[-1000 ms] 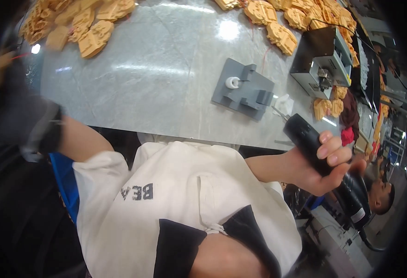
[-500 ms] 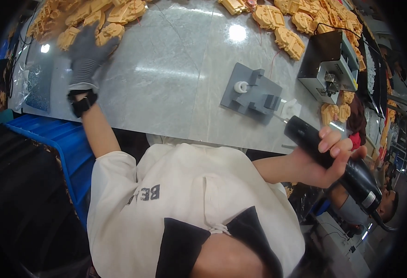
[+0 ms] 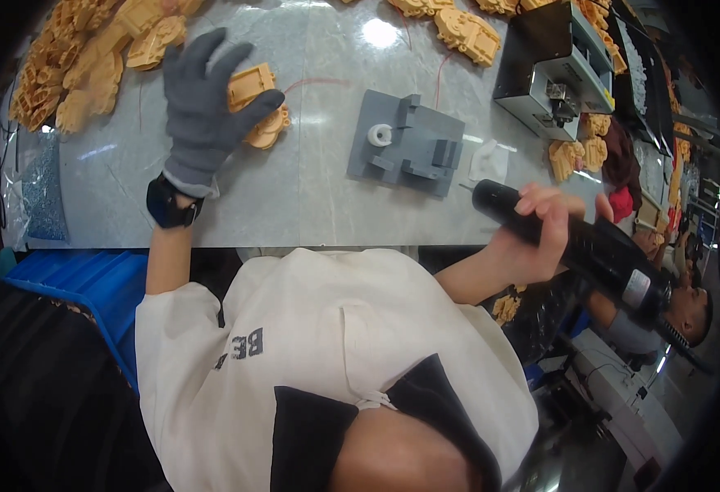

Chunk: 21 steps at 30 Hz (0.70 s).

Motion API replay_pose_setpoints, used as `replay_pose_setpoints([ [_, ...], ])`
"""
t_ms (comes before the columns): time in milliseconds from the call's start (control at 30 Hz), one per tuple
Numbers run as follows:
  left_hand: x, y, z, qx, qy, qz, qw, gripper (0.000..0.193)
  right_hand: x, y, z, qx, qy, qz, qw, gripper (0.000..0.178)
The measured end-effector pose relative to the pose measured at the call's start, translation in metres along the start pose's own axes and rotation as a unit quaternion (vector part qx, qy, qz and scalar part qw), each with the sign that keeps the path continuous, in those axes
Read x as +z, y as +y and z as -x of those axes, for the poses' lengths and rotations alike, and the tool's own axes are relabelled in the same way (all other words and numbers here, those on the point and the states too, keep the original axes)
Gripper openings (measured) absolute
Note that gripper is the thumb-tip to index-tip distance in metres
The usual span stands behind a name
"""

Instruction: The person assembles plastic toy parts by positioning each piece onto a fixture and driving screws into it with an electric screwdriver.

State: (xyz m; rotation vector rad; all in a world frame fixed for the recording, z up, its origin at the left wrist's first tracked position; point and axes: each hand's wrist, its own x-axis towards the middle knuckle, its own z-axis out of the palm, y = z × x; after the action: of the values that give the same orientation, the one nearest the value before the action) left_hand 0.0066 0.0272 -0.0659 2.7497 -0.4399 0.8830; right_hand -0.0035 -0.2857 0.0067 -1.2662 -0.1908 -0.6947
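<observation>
My left hand [image 3: 204, 115], in a grey glove with a black watch at the wrist, is over the table at the left. It grips a yellow-orange plastic housing [image 3: 253, 82] between thumb and fingers; the thumb crosses it and a red wire trails off to the right. In my bare right hand [image 3: 544, 221] is a black electric screwdriver [image 3: 508, 201], fingers wrapped round its body. Its thin bit points left, towards a grey fixture [image 3: 409, 148] with upright blocks and a white round piece [image 3: 380, 135]. The bit and the fixture are apart.
Piled yellow housings [image 3: 56, 66] fill the far left; more housings [image 3: 468, 37] lie at the far side. A metal box device [image 3: 557, 74] stands right of the fixture, near a small clear bag [image 3: 491, 161]. A blue crate [image 3: 81, 279] is below the table's left edge. Another person [image 3: 688, 307] is at right.
My left hand has come away from the pile towards the right and nearer, with a housing in its grip. The right hand has shifted slightly left with the screwdriver.
</observation>
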Motion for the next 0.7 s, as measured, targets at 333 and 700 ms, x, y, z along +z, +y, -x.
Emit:
replay_pose_setpoints([
  [333,0.010,0.026,0.004,-0.010,-0.203,-0.038,0.978,0.052,-0.008,0.008,-0.002,0.024,0.007,-0.012,1.000,0.053],
  [700,0.029,0.027,0.006,-0.115,-0.209,0.161,0.958,0.071,-0.013,0.014,0.005,0.073,0.045,0.005,0.996,0.054],
])
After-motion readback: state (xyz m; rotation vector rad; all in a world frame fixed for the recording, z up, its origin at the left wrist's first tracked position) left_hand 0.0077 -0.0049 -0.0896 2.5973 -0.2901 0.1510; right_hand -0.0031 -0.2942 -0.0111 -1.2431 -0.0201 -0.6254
